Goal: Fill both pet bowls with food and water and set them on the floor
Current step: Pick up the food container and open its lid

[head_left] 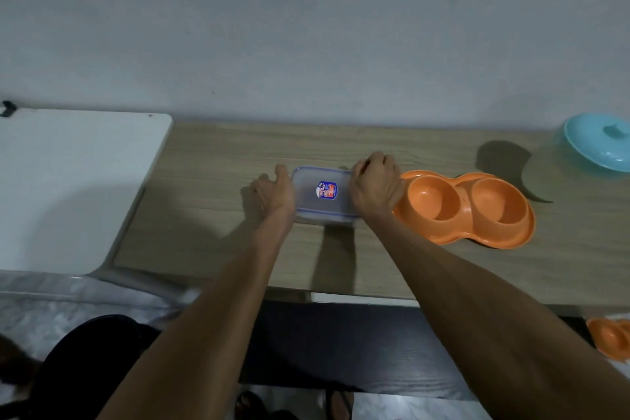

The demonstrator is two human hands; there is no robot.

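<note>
A clear rectangular container (pixel 322 194) with a blue-rimmed lid and a sticker sits in the middle of the wooden table (pixel 211 215). My left hand (pixel 274 193) presses against its left end and my right hand (pixel 375 186) grips its right end, fingers curled over the lid's edge. Right beside it on the table lies an orange double pet bowl (pixel 467 206); both of its cups look empty. A second orange pet bowl (pixel 612 337) shows partly at the lower right, below the table's edge.
A teal lidded pot (pixel 600 147) stands at the table's far right. A white board (pixel 68 187) adjoins the table on the left. A grey wall runs behind. Below are a dark shelf (pixel 341 344), my sandalled feet and a pale floor.
</note>
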